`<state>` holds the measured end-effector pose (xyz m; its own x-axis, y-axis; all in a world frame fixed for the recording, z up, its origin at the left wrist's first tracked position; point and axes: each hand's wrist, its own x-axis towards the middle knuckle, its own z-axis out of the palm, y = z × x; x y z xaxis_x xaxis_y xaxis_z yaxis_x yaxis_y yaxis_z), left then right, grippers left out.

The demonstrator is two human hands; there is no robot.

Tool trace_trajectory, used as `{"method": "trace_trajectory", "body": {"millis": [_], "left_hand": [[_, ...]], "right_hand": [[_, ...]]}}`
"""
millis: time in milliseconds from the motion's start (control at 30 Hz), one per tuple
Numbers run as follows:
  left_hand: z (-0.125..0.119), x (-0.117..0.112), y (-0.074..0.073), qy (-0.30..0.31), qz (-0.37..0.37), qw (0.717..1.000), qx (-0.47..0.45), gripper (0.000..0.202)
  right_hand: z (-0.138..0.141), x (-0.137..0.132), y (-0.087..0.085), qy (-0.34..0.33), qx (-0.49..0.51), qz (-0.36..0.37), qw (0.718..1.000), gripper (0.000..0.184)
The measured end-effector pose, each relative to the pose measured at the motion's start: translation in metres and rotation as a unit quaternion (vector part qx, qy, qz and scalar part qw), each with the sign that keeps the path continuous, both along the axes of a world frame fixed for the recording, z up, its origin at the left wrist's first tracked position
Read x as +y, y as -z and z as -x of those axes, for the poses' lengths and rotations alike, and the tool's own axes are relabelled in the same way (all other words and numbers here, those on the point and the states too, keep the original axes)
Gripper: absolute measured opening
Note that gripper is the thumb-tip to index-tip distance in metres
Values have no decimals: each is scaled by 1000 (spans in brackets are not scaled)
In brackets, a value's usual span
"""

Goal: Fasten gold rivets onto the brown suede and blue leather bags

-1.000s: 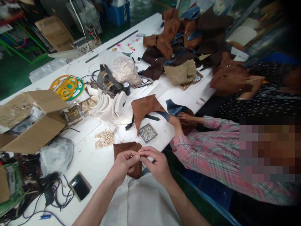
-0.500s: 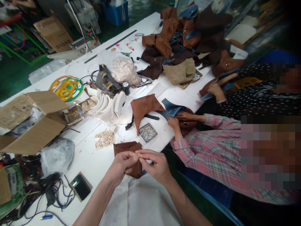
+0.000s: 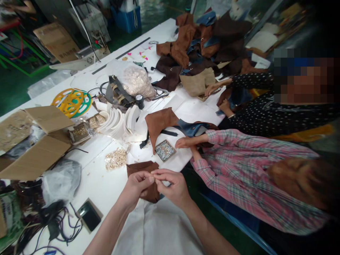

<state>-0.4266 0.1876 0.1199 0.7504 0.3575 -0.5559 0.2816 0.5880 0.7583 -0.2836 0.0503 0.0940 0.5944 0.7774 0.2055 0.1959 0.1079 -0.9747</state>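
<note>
My left hand (image 3: 137,188) and my right hand (image 3: 174,186) meet at their fingertips, both closed in a pinch. Between them a small gold-coloured piece glinted a moment ago; now the fingers mostly hide it. Right below my hands a folded piece of brown suede-like material (image 3: 143,167) lies at the table edge, partly covered by them. A clear bag of small gold-coloured metal pieces (image 3: 116,158) lies just beyond, to the left. Farther right stands a shallow tray of silvery pieces (image 3: 165,150), beside a larger brown suede-like piece (image 3: 162,120).
Two co-workers sit at the right, one in a plaid shirt (image 3: 239,148), one in a dotted top (image 3: 255,113). An open cardboard box (image 3: 39,152), curved white pieces (image 3: 117,120) and a dark device (image 3: 89,215) occupy the left. Brown pieces (image 3: 186,46) are heaped at the far end.
My hands stay pinched together, and the gold glint is no longer plain. The plaid-sleeved hand moved towards the silvery tray; the dotted-sleeved person reached to the tan piece. The view shifted slightly.
</note>
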Motion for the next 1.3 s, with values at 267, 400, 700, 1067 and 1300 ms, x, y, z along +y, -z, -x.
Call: {"method": "trace_trajectory", "body": {"millis": [267, 400, 700, 1067, 1300], "left_hand": [[2, -1, 3, 0, -11, 1000, 10, 37], [3, -1, 8, -1, -17, 1000, 7, 37], [4, -2, 18, -14, -30, 999, 6, 36], [2, -9, 11, -34, -49, 998, 3, 39], [-5, -3, -12, 2, -151, 988, 20, 40]], "right_hand": [[4, 2, 7, 6, 17, 11, 1000, 26], [5, 4, 6, 15, 19, 19, 1000, 21], [11, 9, 11, 39, 5, 24, 999, 22], [5, -3, 5, 8, 92, 43, 995, 16], [14, 2, 0, 25, 344, 67, 936, 28]]}}
